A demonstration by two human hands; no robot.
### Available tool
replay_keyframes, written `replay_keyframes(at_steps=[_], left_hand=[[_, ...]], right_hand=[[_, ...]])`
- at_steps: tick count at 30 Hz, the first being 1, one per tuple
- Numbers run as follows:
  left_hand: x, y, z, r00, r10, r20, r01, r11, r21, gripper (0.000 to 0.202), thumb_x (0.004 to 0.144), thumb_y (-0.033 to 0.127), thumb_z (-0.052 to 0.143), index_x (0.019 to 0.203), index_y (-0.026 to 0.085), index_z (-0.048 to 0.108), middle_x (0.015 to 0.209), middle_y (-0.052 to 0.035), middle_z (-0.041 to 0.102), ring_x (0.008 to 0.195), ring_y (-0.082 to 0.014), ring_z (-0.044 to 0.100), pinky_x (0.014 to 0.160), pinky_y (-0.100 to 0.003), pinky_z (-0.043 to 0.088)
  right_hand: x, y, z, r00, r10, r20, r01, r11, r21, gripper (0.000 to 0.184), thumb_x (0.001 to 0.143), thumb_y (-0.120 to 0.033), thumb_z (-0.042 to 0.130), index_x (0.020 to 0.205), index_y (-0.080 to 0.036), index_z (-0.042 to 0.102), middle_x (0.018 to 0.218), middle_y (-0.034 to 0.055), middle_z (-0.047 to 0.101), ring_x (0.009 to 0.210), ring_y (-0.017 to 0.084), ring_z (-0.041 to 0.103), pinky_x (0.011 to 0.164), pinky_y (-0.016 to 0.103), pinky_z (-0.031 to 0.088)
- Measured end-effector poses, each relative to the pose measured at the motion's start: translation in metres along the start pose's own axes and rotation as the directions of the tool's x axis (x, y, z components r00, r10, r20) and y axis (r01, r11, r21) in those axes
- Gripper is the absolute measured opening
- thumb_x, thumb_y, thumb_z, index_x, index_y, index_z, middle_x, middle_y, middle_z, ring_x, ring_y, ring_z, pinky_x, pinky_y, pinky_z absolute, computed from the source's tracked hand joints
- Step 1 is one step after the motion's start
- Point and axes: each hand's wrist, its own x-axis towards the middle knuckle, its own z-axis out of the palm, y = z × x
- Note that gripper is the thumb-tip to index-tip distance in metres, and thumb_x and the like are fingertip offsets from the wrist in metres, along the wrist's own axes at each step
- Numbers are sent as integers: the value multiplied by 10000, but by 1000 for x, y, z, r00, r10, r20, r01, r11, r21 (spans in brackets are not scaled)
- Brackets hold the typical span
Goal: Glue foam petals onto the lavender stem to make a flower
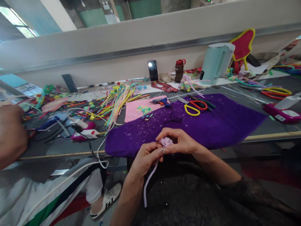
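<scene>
Clearly, both hands are busy with one small soft thing: a lilac, ruffled puff [166,142], petal-like and rounded, held above the near edge of the worktable. The left hand [149,156] pinches it low, thumb against curled fingers, and a fuzzy lilac stem [149,183] hangs from that grip in a gentle curve over the person's dark, crinkled clothing. The right hand [183,141] closes thumb and fingertips on its other side, so part of the puff is hidden.

Beyond them spreads a deep purple cloth [225,122], matte and flecked with pale scraps. On it lie scissors [187,103] with one yellow and one red plastic loop, and a thin black cord [175,120] coils between the hands and a blue glue gun [162,101]. A smooth pink sheet [130,110] carries short green and yellow clippings [145,109]. Fluffy, thin strips [119,105] in pastel colours are heaped to the left, with a white-and-magenta power strip [86,134] and trailing cables in front. At the back stand a glossy mint kettle [214,64] and a dark bottle [179,72] with a red cap. A co-worker's blurred hand [12,135] intrudes at far left.
</scene>
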Motion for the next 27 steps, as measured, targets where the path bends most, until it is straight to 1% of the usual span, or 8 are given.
replay_keyframes(at_steps=[2, 4, 7, 11, 14, 18, 23, 27], left_hand=[[1, -2, -1, 1000, 2, 3, -2, 1000, -3, 308, 721, 384, 638, 553, 131, 588, 461, 18, 507, 374, -45, 317, 396, -211, 171], [2, -4, -4, 1000, 17, -18, -17, 1000, -23, 278, 735, 373, 630, 592, 134, 626, 485, 16, 523, 381, -47, 326, 394, -205, 186], [3, -2, -9, 981, 142, -130, -145, 989, -16, 202, 753, 348, 624, 747, 161, 700, 631, -5, 598, 453, -64, 407, 427, -199, 269], [-2, 12, -14, 847, 464, -258, -414, 882, 224, 121, 750, 267, 643, 810, 202, 727, 830, -38, 643, 799, -163, 559, 688, -244, 414], [-8, 24, -14, 784, 577, -229, -466, 791, 397, 131, 762, 230, 630, 849, 214, 727, 830, -41, 638, 835, -181, 562, 750, -274, 418], [-10, 27, -12, 791, 577, -201, -429, 759, 490, 154, 785, 220, 600, 883, 219, 719, 781, -24, 616, 748, -153, 553, 661, -246, 417], [-6, 23, -9, 814, 552, -183, -396, 756, 521, 134, 794, 222, 587, 859, 206, 703, 772, -10, 611, 769, -148, 561, 688, -244, 414], [-4, 22, -8, 833, 532, -149, -373, 741, 559, 99, 789, 222, 592, 765, 178, 677, 757, -13, 619, 733, -142, 568, 678, -242, 419]], right_hand=[[0, 0, 0, 1000, 5, -13, -5, 1000, 21, 358, 671, -242, 734, 1005, -195, 615, 831, -14, 538, 714, 105, 514, 630, 226, 427], [-1, 2, 0, 999, 13, -34, -11, 999, 51, 509, 647, -244, 751, 1119, -228, 563, 929, -2, 538, 705, 96, 521, 606, 216, 435], [-2, 5, -1, 994, 8, -110, 3, 994, 108, 676, 631, -252, 760, 1239, -283, 465, 1078, 22, 512, 637, 70, 512, 513, 187, 420], [-1, 10, 6, 966, 46, -253, -9, 989, 146, 375, 702, -255, 704, 1058, -224, 591, 910, 13, 592, 578, 68, 509, 461, 171, 395], [1, 10, 14, 959, 66, -277, -21, 987, 161, 271, 700, -249, 705, 955, -206, 624, 802, -2, 612, 548, 75, 517, 447, 176, 390], [2, 8, 19, 959, 6, -283, 41, 987, 158, 310, 680, -239, 723, 971, -210, 621, 779, -14, 601, 535, 68, 485, 470, 188, 393], [0, 10, 17, 964, -50, -261, 62, 997, 39, 526, 662, -248, 746, 1144, -255, 536, 947, 8, 552, 558, 56, 454, 482, 190, 377], [-1, 10, 18, 967, -108, -233, 91, 992, -82, 595, 667, -278, 747, 1204, -292, 490, 1009, 15, 476, 606, 67, 483, 499, 199, 395]])
